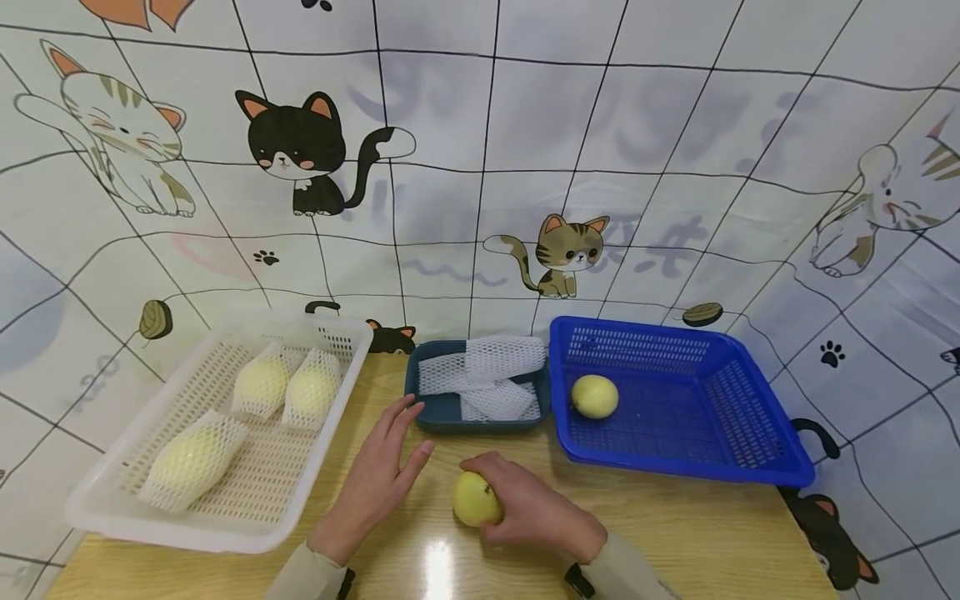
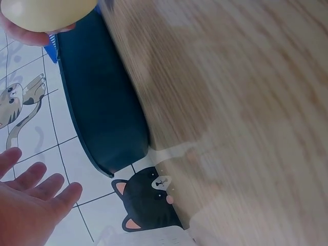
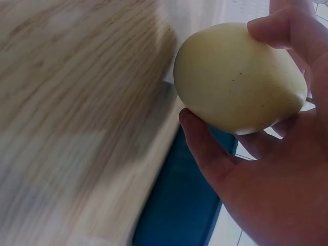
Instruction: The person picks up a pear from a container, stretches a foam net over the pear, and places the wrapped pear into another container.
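My right hand [image 1: 528,508] grips a bare yellow-green pear [image 1: 476,500] over the front of the table. In the right wrist view the thumb and fingers curl round the pear [image 3: 233,77]. My left hand [image 1: 384,467] is spread with nothing in it, near the front left corner of a dark teal basket [image 1: 480,427]. White foam net sleeves [image 1: 504,358] lie in that basket. Fingers of the left hand [image 2: 36,200] also show in the left wrist view, apart from the pear [image 2: 46,13].
At the left, a white basket [image 1: 300,500] holds three pears in foam nets [image 1: 191,458]. A blue basket [image 1: 675,467] at the right holds one bare pear [image 1: 595,397]. Behind the wooden table [image 1: 405,567] hangs a cat-printed, grid-lined sheet [image 1: 450,125].
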`<act>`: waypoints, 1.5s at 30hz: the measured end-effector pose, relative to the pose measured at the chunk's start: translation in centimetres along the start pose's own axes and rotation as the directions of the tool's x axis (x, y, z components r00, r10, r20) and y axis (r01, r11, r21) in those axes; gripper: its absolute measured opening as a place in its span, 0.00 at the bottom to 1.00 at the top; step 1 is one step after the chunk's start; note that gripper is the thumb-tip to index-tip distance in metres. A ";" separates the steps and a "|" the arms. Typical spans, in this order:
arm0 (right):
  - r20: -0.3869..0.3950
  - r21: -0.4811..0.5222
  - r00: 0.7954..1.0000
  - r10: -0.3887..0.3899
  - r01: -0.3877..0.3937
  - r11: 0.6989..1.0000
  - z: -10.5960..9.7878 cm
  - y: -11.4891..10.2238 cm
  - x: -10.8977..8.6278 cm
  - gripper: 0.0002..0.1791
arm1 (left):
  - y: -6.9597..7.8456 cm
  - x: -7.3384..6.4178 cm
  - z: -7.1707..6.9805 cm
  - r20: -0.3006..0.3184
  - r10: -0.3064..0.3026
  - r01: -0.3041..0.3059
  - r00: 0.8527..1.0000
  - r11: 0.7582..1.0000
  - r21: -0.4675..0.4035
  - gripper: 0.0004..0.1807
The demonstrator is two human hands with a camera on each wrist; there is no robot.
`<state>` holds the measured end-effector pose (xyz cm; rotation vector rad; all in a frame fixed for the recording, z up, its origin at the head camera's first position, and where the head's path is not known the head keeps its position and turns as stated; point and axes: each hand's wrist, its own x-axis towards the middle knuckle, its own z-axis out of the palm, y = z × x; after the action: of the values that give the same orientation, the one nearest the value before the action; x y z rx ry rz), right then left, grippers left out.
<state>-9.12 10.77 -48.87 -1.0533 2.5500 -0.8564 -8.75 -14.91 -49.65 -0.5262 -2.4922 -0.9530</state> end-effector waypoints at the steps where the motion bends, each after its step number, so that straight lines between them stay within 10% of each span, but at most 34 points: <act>1: 0.003 -0.004 1.000 -0.002 0.002 1.000 0.1 0.0 0.1 0.43 | 0.0 0.0 0.0 -0.002 0.001 -0.001 1.000 1.000 0.000 0.30; 18: 0.065 0.081 0.993 0.099 -0.104 0.991 0.1 0.9 0.7 0.48 | 0.3 1.1 0.6 0.087 -0.072 0.072 0.994 0.997 0.006 0.29; 28: 0.061 0.086 0.991 0.122 -0.127 0.988 -0.4 1.0 0.2 0.52 | 1.4 5.8 1.3 0.196 -0.160 0.189 0.967 0.972 -0.139 0.30; 34: 0.044 0.093 0.994 0.102 -0.106 0.990 -1.0 0.8 -0.8 0.55 | 1.4 9.5 2.0 0.315 -0.287 0.373 0.905 0.890 -0.260 0.30; 45: -0.061 0.014 0.995 0.073 -0.072 0.997 -2.3 -0.6 -3.7 0.54 | 0.1 13.8 3.9 0.468 -0.492 0.658 0.734 0.685 -0.312 0.33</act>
<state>-7.14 14.04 -46.61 -0.9388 2.6125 -0.8975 -21.25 -9.43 -45.22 0.0205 -2.8131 -1.8893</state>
